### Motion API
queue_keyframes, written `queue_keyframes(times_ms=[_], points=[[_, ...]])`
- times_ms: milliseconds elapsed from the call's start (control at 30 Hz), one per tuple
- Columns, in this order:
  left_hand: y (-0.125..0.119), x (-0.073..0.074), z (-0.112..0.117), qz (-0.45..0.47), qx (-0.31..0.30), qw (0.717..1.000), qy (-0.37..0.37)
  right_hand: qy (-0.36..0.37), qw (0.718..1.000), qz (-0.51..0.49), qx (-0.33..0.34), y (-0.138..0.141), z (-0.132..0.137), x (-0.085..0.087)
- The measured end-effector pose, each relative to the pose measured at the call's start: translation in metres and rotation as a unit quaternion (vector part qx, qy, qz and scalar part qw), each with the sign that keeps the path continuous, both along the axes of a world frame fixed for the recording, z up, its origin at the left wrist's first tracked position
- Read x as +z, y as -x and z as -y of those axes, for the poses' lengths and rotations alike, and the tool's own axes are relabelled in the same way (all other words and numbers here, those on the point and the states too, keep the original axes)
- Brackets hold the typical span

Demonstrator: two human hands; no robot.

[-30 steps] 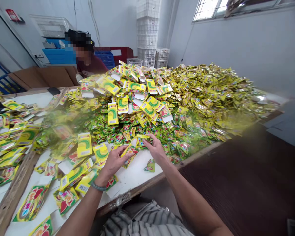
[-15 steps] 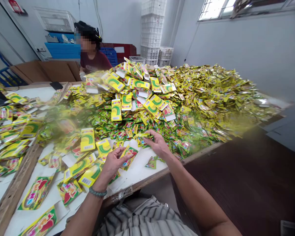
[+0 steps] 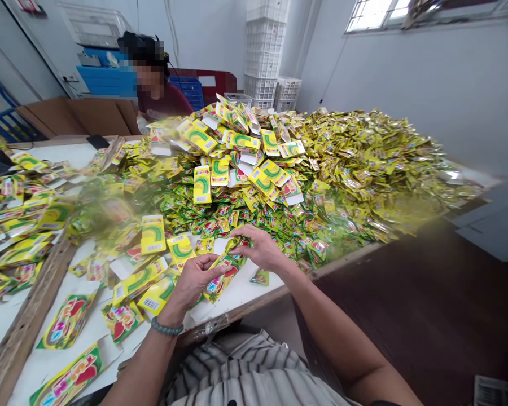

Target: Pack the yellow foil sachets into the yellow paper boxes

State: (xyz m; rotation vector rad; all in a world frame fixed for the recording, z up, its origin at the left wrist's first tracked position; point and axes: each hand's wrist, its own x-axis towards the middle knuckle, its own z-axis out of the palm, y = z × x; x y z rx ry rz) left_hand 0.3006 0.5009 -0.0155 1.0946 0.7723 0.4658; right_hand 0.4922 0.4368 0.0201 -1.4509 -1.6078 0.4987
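Observation:
My left hand (image 3: 195, 280) grips a small yellow and green cardboard box (image 3: 218, 285) printed with a red fruit and bright letters, its thumb across the front. At the box's upper end, my right hand (image 3: 260, 249) pinches a small green and yellow sachet (image 3: 234, 243), partly covered by the fingers. Whether the sachet's tip is inside the box I cannot tell. A single sachet (image 3: 260, 277) lies on the white tabletop (image 3: 241, 290) below my right wrist. Several yellow boxes (image 3: 153, 234) lie left of my left hand.
A large heap of sachets (image 3: 364, 163) covers the table's far side, with boxes (image 3: 202, 185) piled on top. A wooden strip (image 3: 29, 307) divides off more boxes (image 3: 19, 248) at left. Across the table sits a person (image 3: 163, 101). White crates (image 3: 265, 51) are stacked behind.
My right hand has moved left with the sachet, from beside the box to its upper end. My left hand keeps its hold on the box.

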Motion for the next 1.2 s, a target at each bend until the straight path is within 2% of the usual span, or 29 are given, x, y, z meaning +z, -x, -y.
queue_keyframes(times_ms=[167,267,367,500,567,667,767,900,1067,1200], points=[[0.003,-0.002,0.0,0.006,0.009,0.999,0.047,-0.049,0.998,0.021,-0.032,0.015,0.004,-0.014],[0.001,-0.006,0.003,0.018,0.038,0.998,0.049,-0.062,0.996,0.014,-0.061,0.026,0.012,-0.023],[-0.001,-0.01,0.008,0.013,0.041,0.999,0.02,-0.035,0.996,-0.006,-0.083,0.032,0.019,-0.027],[-0.003,-0.008,0.015,-0.008,-0.014,0.999,-0.05,0.007,0.991,-0.049,-0.127,0.031,0.022,-0.029],[-0.005,-0.005,0.021,-0.014,-0.035,0.998,-0.051,0.027,0.981,-0.071,-0.176,0.031,0.021,-0.031],[-0.008,-0.002,0.028,-0.016,-0.032,0.998,-0.043,0.044,0.969,-0.058,-0.234,0.034,0.02,-0.036],[-0.008,-0.006,0.031,-0.014,-0.018,0.999,-0.045,0.037,0.975,-0.035,-0.214,0.038,0.021,-0.037],[-0.005,-0.012,0.028,-0.026,-0.021,0.998,-0.056,0.087,0.99,-0.047,-0.1,0.035,0.027,-0.031],[-0.002,-0.012,0.026,-0.029,-0.018,0.996,-0.088,0.067,0.98,-0.013,-0.186,0.032,0.032,-0.029],[0.001,-0.015,0.024,-0.016,-0.002,0.997,-0.073,0.078,0.984,0.014,-0.159,0.038,0.035,-0.03]])
